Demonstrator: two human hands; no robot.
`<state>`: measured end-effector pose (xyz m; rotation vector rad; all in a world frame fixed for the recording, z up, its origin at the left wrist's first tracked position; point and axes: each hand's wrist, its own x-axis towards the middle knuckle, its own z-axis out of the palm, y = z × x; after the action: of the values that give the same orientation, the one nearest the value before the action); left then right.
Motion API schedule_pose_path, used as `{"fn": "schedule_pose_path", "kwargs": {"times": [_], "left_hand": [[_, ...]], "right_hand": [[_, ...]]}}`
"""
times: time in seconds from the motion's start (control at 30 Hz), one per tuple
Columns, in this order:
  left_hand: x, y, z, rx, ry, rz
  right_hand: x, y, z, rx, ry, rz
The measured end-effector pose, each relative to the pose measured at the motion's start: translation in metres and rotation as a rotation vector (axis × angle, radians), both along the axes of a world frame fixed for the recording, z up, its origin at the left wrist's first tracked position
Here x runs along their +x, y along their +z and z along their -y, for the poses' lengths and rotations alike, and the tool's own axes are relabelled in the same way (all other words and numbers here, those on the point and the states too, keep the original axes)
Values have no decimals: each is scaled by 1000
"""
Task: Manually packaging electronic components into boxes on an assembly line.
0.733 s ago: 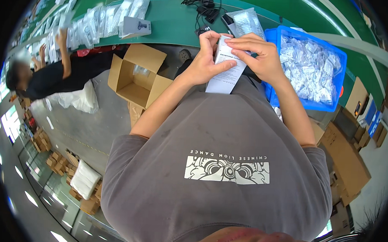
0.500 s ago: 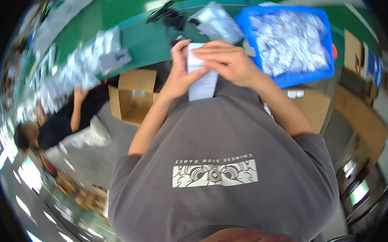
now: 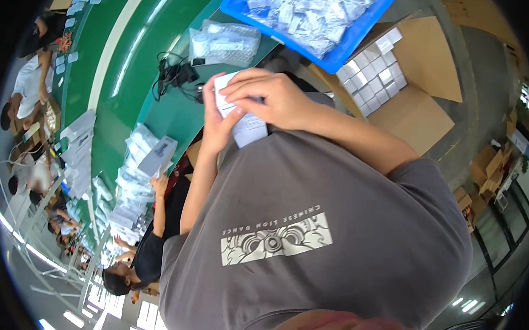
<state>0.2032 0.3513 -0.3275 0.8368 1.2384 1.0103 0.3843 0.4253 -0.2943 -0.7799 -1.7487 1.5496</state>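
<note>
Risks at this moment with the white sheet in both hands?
1. The white paper sheet is pinched by the left hand and right hand in mid-air against the chest, so it may crease or tear.
2. The blue bin of small clear packets sits near the green table's edge, close to the right forearm; a bump might spill it.

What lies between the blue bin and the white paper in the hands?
In the head view, a clear bag of small packets lies between the blue bin and the white paper.

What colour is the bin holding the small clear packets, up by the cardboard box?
Blue: the bin, seen in the head view, has bright blue walls.
</note>
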Motion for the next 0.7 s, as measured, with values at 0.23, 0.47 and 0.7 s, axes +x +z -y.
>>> {"fn": "schedule_pose_path", "kwargs": {"times": [0.23,0.47,0.7], "left_hand": [[20,13,-28,-40,-184,53],[71,53,-75,298,-315,-104],[-17,22,-47,-7,-136,22]], "right_hand": [[53,-5,-17,342,3,244],[184,26,-24,-124,6,282],[403,-102,-24,-337,-511,696]]}}
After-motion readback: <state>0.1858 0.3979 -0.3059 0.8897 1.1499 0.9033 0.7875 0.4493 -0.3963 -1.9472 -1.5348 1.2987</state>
